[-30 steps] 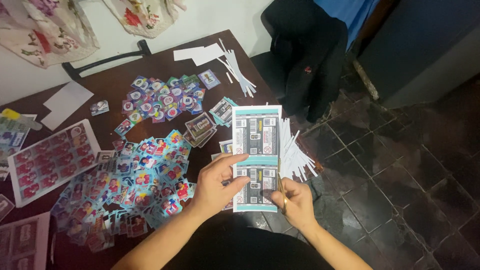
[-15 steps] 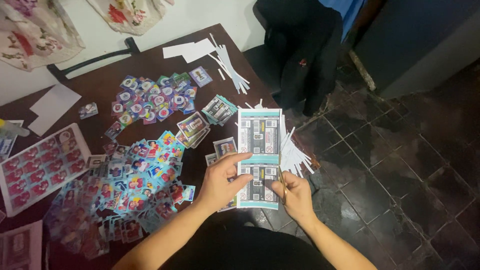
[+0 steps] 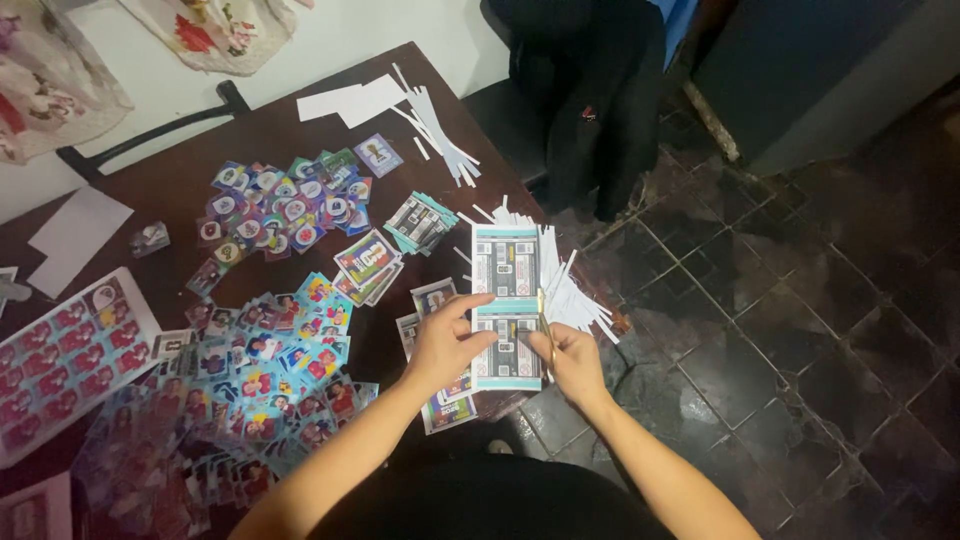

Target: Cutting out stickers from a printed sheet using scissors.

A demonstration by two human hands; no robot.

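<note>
While the left hand (image 3: pixel 447 343) pinches the tall teal-and-grey printed card sheet (image 3: pixel 506 300), the right hand (image 3: pixel 574 360), at its four o'clock, grips gold scissors (image 3: pixel 545 325) over the dark wooden surface (image 3: pixel 190 180).

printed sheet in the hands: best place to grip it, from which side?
Best guess: pinch the printed sheet at its near end, coming in from the left edge, as the left hand does. It is thin and flat, overhanging the table edge, and scissors in the right hand occupy its right edge.
</note>
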